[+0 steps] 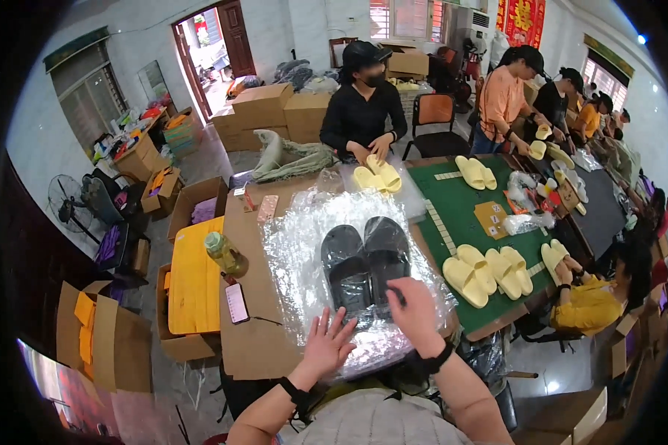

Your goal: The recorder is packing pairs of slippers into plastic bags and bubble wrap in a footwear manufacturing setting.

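Observation:
A pair of black slippers (365,263) lies side by side on a pile of shiny clear plastic bags (297,252) in front of me. Toes point away from me, and clear film shows around their heel ends; how far it covers them I cannot tell. My left hand (326,343) rests on the plastic just left of the heels, fingers spread and holding nothing. At the heel of the right slipper, my right hand (416,311) has its fingers curled in, with a dark edge between thumb and fingers.
Left of the bags are a bottle (226,254), a phone (237,303) and a box of yellow packs (195,278). Pale yellow slippers (469,276) stand on the green table (434,194) at right. Across from me, a person in black (364,111) handles yellow slippers.

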`<control>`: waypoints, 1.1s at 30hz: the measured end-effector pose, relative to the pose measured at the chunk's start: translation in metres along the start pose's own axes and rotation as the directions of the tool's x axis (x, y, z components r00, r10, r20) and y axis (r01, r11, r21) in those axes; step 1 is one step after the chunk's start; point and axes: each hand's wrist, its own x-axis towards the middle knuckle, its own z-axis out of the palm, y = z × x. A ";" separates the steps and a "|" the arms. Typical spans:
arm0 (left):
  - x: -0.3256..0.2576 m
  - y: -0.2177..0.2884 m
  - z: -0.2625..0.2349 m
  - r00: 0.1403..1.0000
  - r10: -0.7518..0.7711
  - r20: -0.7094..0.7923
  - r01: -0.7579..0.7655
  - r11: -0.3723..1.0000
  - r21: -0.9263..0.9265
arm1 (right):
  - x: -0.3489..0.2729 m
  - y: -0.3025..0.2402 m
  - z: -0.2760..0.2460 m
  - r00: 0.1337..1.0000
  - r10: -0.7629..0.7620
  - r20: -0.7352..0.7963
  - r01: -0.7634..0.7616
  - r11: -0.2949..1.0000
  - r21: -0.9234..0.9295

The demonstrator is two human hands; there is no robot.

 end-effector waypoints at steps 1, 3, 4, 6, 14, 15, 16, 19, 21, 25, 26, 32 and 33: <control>0.001 0.001 0.000 1.000 0.009 -0.009 -0.009 1.000 0.005 | 0.009 -0.005 0.016 1.000 -0.005 0.000 0.005 1.000 0.003; 0.003 0.002 0.000 1.000 0.019 -0.006 -0.019 1.000 0.003 | 0.025 -0.002 0.053 0.995 0.100 -0.010 -0.099 0.966 -0.238; 0.004 0.002 0.001 1.000 0.020 -0.003 -0.020 1.000 0.012 | 0.032 0.001 0.067 0.995 0.095 -0.012 -0.095 0.967 -0.237; 0.001 0.000 0.006 1.000 0.020 -0.003 -0.020 0.999 0.040 | 0.043 0.008 0.092 0.924 0.372 0.092 -0.297 0.846 -0.442; -0.010 -0.002 0.008 0.999 -0.024 -0.039 0.022 0.999 -0.035 | 0.052 0.030 0.124 0.905 0.411 0.112 -0.323 0.834 -0.447; -0.011 -0.003 0.009 0.998 -0.020 -0.057 0.017 0.999 -0.046 | 0.053 0.029 0.125 0.904 0.414 0.106 -0.329 0.832 -0.448; -0.012 -0.004 0.010 0.997 -0.013 -0.071 0.009 0.998 -0.058 | 0.055 0.031 0.125 0.915 0.387 0.112 -0.298 0.838 -0.458; -0.004 -0.003 0.014 0.998 0.006 -0.057 -0.006 1.000 -0.003 | 0.069 0.036 0.117 0.886 0.445 0.130 -0.366 0.843 -0.395; -0.004 -0.006 0.024 0.998 -0.013 -0.060 0.014 1.000 0.018 | 0.072 0.039 0.111 0.882 0.461 0.101 -0.411 0.855 -0.316; -0.007 -0.006 0.010 0.995 -0.094 0.017 0.094 0.996 -0.002 | 0.078 0.051 0.115 0.916 0.400 -0.007 -0.393 0.896 -0.205; -0.005 -0.003 0.006 0.997 -0.080 -0.002 0.080 0.996 -0.043 | 0.078 0.058 0.112 0.907 0.418 -0.051 -0.419 0.885 -0.202; 0.011 0.016 -0.003 0.991 -0.050 0.123 0.051 0.999 -0.003 | 0.028 0.120 0.027 0.803 0.498 -0.327 -0.550 0.831 -0.086; 0.008 0.018 -0.006 0.984 -0.098 0.150 0.099 0.995 0.001 | 0.013 0.121 0.007 0.780 0.527 -0.339 -0.571 0.820 -0.037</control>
